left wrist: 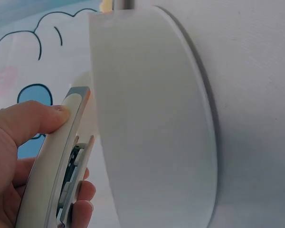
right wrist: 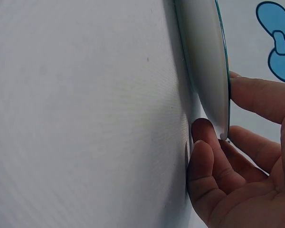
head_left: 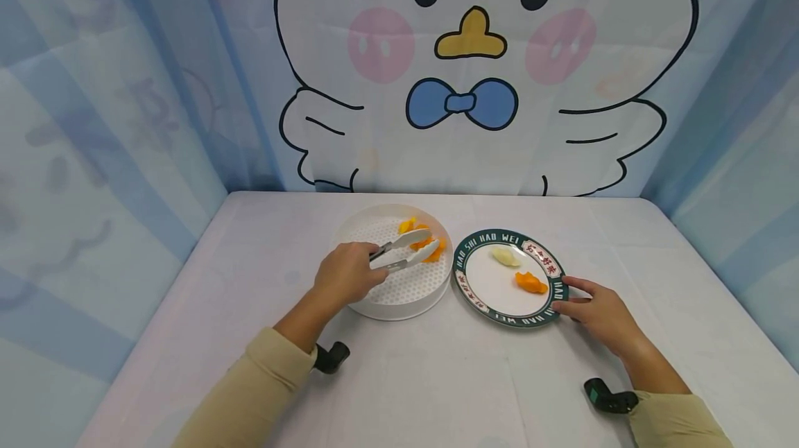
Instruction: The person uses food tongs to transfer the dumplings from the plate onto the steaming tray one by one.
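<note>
My left hand (head_left: 349, 272) grips a pair of tongs (head_left: 388, 248), thumb on one arm and fingers around the other in the left wrist view. The tips of the tongs are spread and overlap the orange dumpling-shaped pieces (head_left: 435, 254) in the round white steamer basket (head_left: 390, 281) with a perforated bottom. A yellow piece (head_left: 406, 225) lies there too. To the right, my right hand (head_left: 602, 316) pinches the rim of a green-bordered plate (head_left: 463, 286), some fingers curled under it in the right wrist view. The plate bears a pale yellow piece (head_left: 505, 257) and an orange piece (head_left: 530, 283).
A white cloth covers the table (head_left: 437, 392). The basket and plate stand side by side near its middle. Behind it hangs a curtain (head_left: 474, 157) with a cartoon print, and blue curtains close in both sides. A dark wrist camera (head_left: 332, 358) sits below the left hand.
</note>
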Motion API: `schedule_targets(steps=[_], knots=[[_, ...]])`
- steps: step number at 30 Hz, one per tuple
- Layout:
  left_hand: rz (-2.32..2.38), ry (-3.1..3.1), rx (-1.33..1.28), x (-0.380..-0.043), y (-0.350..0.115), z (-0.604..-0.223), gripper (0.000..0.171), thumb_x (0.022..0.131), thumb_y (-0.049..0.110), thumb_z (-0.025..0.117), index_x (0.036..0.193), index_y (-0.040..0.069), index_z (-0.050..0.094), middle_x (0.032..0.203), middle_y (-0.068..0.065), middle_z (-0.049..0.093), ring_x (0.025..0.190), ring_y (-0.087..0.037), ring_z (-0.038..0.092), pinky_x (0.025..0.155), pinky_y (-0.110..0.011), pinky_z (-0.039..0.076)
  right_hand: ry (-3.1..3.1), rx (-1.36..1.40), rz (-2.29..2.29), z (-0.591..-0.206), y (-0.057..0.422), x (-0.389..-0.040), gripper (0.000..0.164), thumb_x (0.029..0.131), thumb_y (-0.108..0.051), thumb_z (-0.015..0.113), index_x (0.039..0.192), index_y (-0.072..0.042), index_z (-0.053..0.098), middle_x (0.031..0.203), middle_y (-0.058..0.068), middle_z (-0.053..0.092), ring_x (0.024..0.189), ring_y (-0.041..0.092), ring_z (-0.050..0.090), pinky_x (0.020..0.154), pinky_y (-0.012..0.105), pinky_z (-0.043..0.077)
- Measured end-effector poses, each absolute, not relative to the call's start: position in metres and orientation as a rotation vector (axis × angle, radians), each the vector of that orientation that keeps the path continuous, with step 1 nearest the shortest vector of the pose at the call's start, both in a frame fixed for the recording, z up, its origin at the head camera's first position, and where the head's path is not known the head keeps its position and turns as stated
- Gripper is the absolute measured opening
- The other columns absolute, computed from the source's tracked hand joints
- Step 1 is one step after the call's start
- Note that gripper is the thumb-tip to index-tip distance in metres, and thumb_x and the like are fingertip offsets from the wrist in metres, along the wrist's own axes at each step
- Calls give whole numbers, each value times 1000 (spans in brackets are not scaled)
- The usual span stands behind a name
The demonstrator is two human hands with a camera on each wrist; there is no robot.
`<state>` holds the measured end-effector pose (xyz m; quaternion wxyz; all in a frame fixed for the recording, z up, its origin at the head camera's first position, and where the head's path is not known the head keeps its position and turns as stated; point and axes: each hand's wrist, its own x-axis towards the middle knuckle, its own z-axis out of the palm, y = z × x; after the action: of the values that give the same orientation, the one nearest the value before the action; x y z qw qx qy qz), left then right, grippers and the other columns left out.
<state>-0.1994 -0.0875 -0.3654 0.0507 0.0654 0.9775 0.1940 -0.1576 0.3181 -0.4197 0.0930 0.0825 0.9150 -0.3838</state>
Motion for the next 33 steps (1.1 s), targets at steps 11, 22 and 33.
schedule_targets(steps=[11, 22, 33], knots=[[658, 3039, 276, -193, -87, -351, 51, 89, 35, 75, 132, 10, 66, 122, -7, 68, 90, -21, 60, 77, -38, 52, 2724, 251, -1126, -420, 319, -158, 80, 91, -36, 73, 149, 6, 38, 128, 35, 57, 115, 46, 56, 90, 51, 50], [697, 2984, 397, -183, -74, -345, 52, 87, 33, 78, 132, 10, 66, 123, -6, 68, 91, -20, 59, 73, -36, 51, 2715, 234, -1133, -419, 318, -158, 81, 91, -39, 73, 149, 7, 38, 135, 36, 51, 109, 41, 59, 87, 47, 52], [665, 2941, 519, -182, -49, -350, 54, 86, 36, 77, 132, 10, 66, 122, -4, 68, 93, -20, 58, 81, -36, 51, 2723, 220, -1131, -419, 318, -157, 81, 90, -38, 73, 148, 8, 39, 133, 37, 52, 110, 43, 59, 87, 48, 52]])
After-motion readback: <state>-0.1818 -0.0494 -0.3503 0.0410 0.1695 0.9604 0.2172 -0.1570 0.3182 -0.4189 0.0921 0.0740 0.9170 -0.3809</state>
